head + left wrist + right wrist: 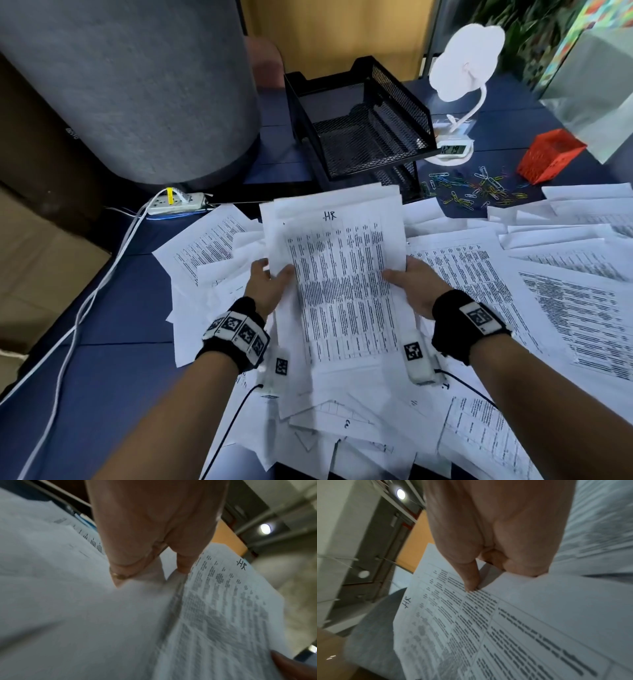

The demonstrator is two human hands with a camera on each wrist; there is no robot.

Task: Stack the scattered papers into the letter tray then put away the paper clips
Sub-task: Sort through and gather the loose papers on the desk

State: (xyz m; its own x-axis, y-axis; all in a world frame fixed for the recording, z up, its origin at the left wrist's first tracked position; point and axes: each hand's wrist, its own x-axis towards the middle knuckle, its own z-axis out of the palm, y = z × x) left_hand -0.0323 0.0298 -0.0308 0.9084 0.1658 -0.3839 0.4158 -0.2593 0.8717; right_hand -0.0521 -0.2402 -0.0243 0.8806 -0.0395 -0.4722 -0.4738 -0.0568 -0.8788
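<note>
I hold a stack of printed papers [339, 284] above the desk, its top sheet marked "HR". My left hand [270, 286] grips the stack's left edge, thumb on top. My right hand [409, 284] grips its right edge the same way. In the wrist views the left hand [145, 563] and right hand [489, 572] pinch the stack of papers [223, 615] [505, 628]. The black mesh letter tray [359, 126] stands just beyond the stack, with its top tier bare. Coloured paper clips [476, 192] lie scattered right of the tray. More loose papers [548, 281] cover the desk around my hands.
An orange mesh cup [549, 154] stands near the clips, beside a white desk lamp with clock [455, 102]. A large grey cylinder [137, 92] stands at the left, with a power strip [178, 204] and white cables in front of it.
</note>
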